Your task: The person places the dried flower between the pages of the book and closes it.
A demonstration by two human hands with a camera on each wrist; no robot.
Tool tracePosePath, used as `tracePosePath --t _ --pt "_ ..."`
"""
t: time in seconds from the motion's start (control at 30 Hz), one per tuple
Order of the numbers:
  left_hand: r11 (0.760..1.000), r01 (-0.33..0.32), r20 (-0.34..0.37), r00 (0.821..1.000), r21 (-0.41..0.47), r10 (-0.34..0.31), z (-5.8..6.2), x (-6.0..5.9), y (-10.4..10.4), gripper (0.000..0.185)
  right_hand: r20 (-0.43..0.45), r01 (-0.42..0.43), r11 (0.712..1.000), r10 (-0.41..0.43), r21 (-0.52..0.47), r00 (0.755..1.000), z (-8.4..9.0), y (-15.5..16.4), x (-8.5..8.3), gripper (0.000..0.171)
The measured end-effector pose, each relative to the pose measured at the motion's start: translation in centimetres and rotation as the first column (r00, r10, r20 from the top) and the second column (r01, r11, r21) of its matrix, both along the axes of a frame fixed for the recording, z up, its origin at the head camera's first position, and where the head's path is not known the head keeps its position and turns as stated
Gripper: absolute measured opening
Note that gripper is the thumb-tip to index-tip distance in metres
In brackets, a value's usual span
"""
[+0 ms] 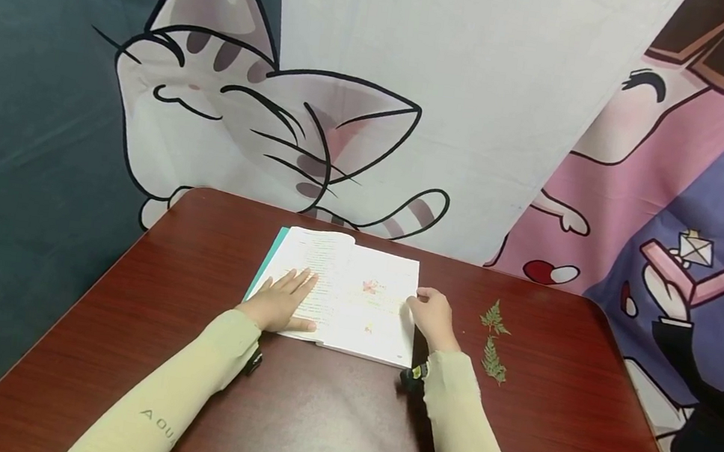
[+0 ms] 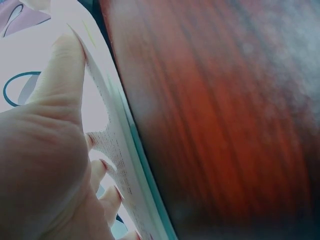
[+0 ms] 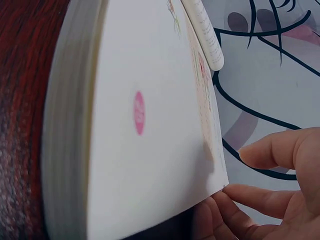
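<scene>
An open book (image 1: 361,316) lies on the reddish-brown surface (image 1: 325,417), near its far edge and well in from the left and right edges; a turquoise cover (image 1: 268,261) shows along the book's left side. The left hand (image 1: 278,305) rests on the left-hand page, its grip spread flat, fingers pointing toward the far edge. The right hand (image 1: 433,318) is at the book's right edge: its fingertips touch the page edge while the thumb stands apart from it, so its grip is unclosed. Two green leaves (image 1: 492,360) lie between the right hand and the surface's right edge, one nearer the far edge.
</scene>
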State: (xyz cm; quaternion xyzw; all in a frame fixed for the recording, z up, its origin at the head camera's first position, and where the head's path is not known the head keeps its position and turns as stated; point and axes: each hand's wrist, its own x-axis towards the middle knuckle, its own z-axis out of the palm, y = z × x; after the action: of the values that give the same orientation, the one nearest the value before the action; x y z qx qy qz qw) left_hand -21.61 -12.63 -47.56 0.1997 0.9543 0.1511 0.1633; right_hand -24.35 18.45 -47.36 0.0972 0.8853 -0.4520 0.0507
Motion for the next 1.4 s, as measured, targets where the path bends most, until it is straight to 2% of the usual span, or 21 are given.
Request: tracePosePath --t 0.17,0.37,0.7,1.03,1.23,1.4 --pt "1.000 0.002 0.000 1.000 0.002 -0.002 -0.1 0.0 0.0 0.095 -0.061 0.049 0.999 -0.048 0.010 0.997 0.4 -0.2 0.1 0.043" --pt "1.000 -0.002 0.002 1.000 -0.001 0.002 0.0 0.0 0.0 0.096 -0.166 0.110 0.994 -0.107 0.005 0.980 0.8 -0.2 0.0 0.029" --pt "1.000 0.005 0.003 1.000 -0.006 -0.005 -0.1 0.0 0.0 0.095 -0.168 0.106 0.992 -0.115 -0.061 0.979 1.0 0.1 -0.2 0.023" --pt "1.000 0.002 0.003 1.000 -0.003 -0.002 0.2 0.1 0.0 0.095 -0.209 0.016 0.977 -0.062 -0.213 0.976 1.7 -0.2 -0.1 0.029" --pt "1.000 0.008 0.000 1.000 0.006 -0.008 -0.6 -0.1 -0.1 0.097 -0.259 -0.103 0.938 0.015 -0.332 0.966 2.2 -1.1 0.0 0.033" --pt "1.000 0.006 -0.007 1.000 0.015 -0.006 -0.4 -0.1 -0.1 0.096 -0.261 -0.171 0.896 0.064 -0.411 0.963 2.0 -2.0 -0.2 0.033"
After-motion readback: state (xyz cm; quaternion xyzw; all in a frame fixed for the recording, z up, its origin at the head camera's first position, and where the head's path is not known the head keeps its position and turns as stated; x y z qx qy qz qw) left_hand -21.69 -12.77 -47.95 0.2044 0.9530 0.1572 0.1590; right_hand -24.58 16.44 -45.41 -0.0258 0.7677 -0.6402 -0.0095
